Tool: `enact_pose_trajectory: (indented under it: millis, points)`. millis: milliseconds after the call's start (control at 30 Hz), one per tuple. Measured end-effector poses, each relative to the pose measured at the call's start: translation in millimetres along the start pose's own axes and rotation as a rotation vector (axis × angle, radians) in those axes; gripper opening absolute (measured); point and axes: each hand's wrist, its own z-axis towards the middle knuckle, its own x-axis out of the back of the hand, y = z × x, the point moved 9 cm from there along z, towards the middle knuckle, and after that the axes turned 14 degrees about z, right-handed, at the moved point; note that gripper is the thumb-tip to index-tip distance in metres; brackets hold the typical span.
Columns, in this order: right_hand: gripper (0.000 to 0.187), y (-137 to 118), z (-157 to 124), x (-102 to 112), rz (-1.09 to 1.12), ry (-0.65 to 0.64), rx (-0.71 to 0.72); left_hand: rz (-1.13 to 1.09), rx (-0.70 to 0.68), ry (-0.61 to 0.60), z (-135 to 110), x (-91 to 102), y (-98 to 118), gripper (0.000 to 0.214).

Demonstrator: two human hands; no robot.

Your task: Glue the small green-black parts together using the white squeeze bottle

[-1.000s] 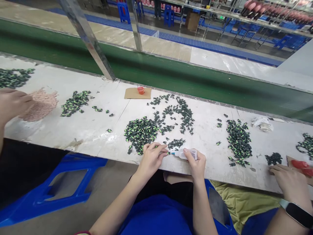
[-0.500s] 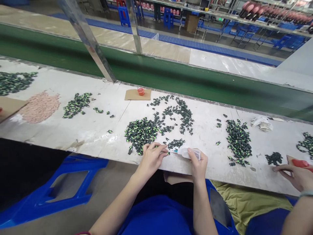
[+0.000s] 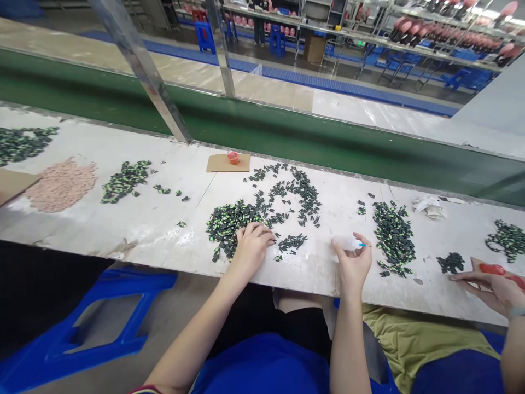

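My left hand [image 3: 251, 246] rests on the near edge of a heap of small black-and-green parts [image 3: 227, 221], fingers curled down onto them. My right hand [image 3: 353, 261] is to the right, pinching a small clear squeeze bottle [image 3: 348, 242] with a blue tip pointing right. A small cluster of dark parts [image 3: 292, 241] lies between the two hands. More dark parts [image 3: 297, 191] are scattered beyond it on the white worktable [image 3: 156, 224].
Another pile of parts [image 3: 392, 230] lies right of my right hand. A co-worker's hand [image 3: 490, 287] holds something red at the far right. A cardboard square with a red cap [image 3: 233, 158], a pink granule heap [image 3: 61, 185], a green conveyor [image 3: 287, 134] and a blue stool [image 3: 94, 328] surround the spot.
My hands have parted. The right hand swung the bottle away to the right, its tip now pointing right. The left hand moved up onto the heap of parts.
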Motion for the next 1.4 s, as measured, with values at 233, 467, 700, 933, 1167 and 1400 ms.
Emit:
enact_pose_trajectory:
  millis: [233,467,700,933,1167,1400]
  points:
    - [0.07,-16.7,-14.2,3.1,-0.233,0.006,0.194,-0.098,-0.006,-0.022,-8.4,3.7,8.2,0.021]
    - [0.027,-35.4,-87.9,-42.8,-0.203,-0.366,0.315,-0.297,-0.026,0.035,-29.6,12.8,22.0,0.021]
    - [0.011,-6.8,-104.5,-83.5,-0.027,-0.594,-0.006,-0.223,-0.019,0.025,-40.3,12.3,21.6,0.018]
    - [0.016,10.8,-99.1,-74.5,-0.039,-0.491,-0.133,0.008,-0.041,0.112,-44.9,2.4,20.3,0.01]
    - [0.021,17.0,-104.8,-77.8,0.054,-0.488,-0.245,-0.124,-0.053,0.088,-40.0,7.8,27.5,0.02]
    - [0.018,12.6,-107.8,-74.5,0.09,-0.456,-0.201,-0.148,-0.049,0.157,-44.6,16.9,32.6,0.023]
